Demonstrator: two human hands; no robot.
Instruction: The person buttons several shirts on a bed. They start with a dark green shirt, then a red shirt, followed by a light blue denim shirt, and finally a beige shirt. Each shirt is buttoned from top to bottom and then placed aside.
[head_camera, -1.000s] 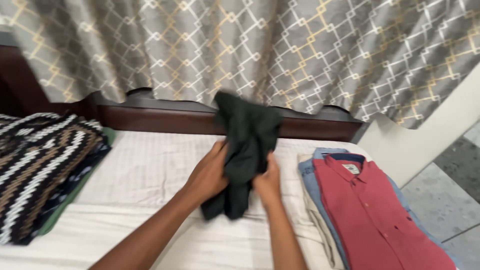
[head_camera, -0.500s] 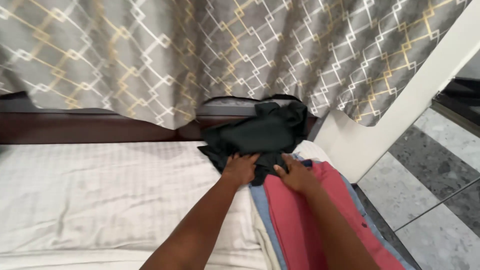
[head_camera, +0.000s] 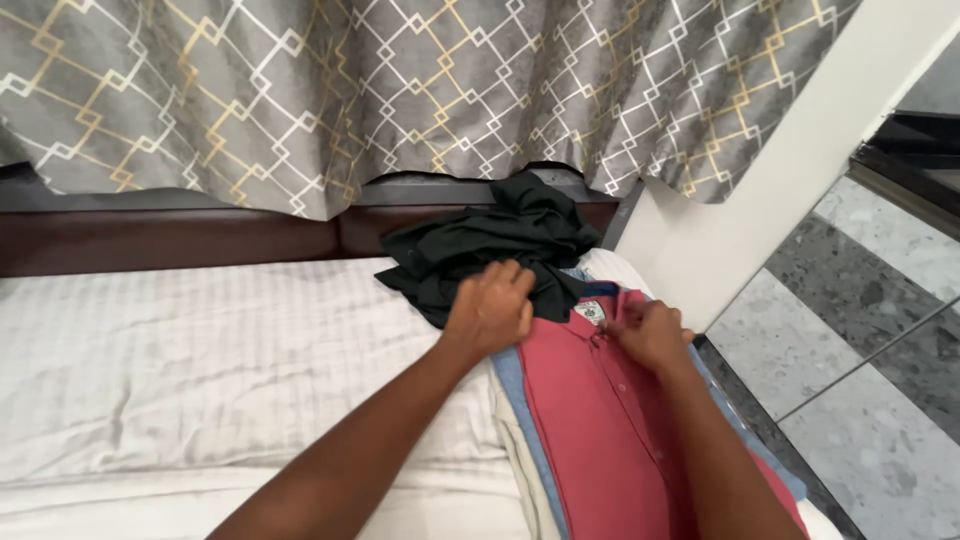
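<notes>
Dark crumpled garment (head_camera: 500, 245) just beyond left hand (head_camera: 490, 312)'s curled, empty fingers; right hand (head_camera: 652, 335) loosely bent on red shirt (head_camera: 600, 420).

Two bare forearms, left hand (head_camera: 490, 312) and right hand (head_camera: 650, 335), no sleeves, no jewellery.

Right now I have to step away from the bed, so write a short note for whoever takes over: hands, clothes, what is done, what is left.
Left hand: fingers curled, resting on the dark green garment.
Right hand: on the red shirt near its collar; grip unclear.
Dark garment lies crumpled at the headboard end, overlapping the top of the shirt stack.
Red shirt lies flat on the blue layers.
Done: stack laid out.
Left: dark garment unfolded.
</notes>
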